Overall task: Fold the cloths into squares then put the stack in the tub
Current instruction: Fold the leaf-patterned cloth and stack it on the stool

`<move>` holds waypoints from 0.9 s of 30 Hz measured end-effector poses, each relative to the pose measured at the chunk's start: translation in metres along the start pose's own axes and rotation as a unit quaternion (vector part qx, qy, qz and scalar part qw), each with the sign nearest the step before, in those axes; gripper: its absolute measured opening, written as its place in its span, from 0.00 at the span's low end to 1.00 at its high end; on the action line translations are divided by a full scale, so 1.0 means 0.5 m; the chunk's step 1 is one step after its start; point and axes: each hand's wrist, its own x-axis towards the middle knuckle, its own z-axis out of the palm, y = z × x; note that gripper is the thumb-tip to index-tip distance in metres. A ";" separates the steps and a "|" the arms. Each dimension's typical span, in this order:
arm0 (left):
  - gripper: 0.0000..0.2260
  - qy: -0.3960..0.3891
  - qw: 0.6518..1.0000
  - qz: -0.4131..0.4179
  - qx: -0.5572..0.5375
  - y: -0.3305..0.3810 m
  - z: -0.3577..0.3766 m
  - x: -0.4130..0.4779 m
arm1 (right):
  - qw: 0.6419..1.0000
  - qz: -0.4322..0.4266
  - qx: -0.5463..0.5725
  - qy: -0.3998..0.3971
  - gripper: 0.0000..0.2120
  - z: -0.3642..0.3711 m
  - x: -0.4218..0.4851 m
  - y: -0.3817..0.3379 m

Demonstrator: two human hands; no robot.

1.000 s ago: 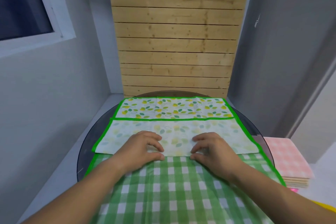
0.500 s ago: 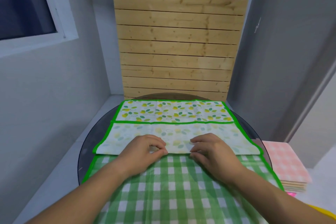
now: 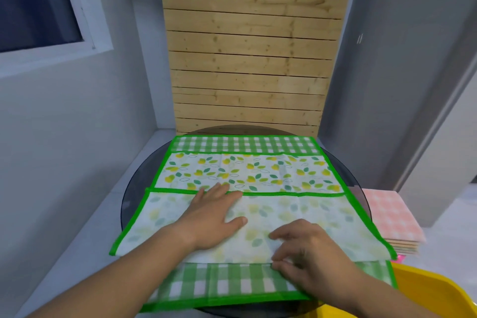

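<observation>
A green-bordered cloth with yellow and green leaves lies half folded on a green checked cloth that covers the round table. Its near half is turned over and shows the pale underside. My left hand lies flat on that pale flap, fingers straight and reaching the green hem. My right hand rests at the flap's near fold line with its fingers curled, fingertips on the crease. The yellow tub shows at the lower right corner.
The dark round glass table stands in a corner against a wooden slat panel. A stack of pink checked cloths sits on thin boards to the right, beyond the table edge. Grey walls close in on both sides.
The view has tilted down and the checked cloth's far strip now shows. My left hand opened and slid forward flat over the flap. My right hand stayed at the near fold.
</observation>
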 end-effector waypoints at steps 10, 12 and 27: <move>0.30 0.040 0.999 -0.020 0.005 -0.014 0.025 0.020 | 0.978 0.174 0.093 0.068 0.05 -0.080 0.192 0.144; 0.30 0.048 0.999 -0.022 0.006 -0.018 0.034 0.021 | 0.969 0.215 0.092 0.082 0.05 -0.077 0.253 0.193; 0.29 0.082 0.996 -0.023 0.006 -0.022 0.044 0.026 | 0.956 0.288 0.037 0.025 0.10 -0.069 0.435 0.326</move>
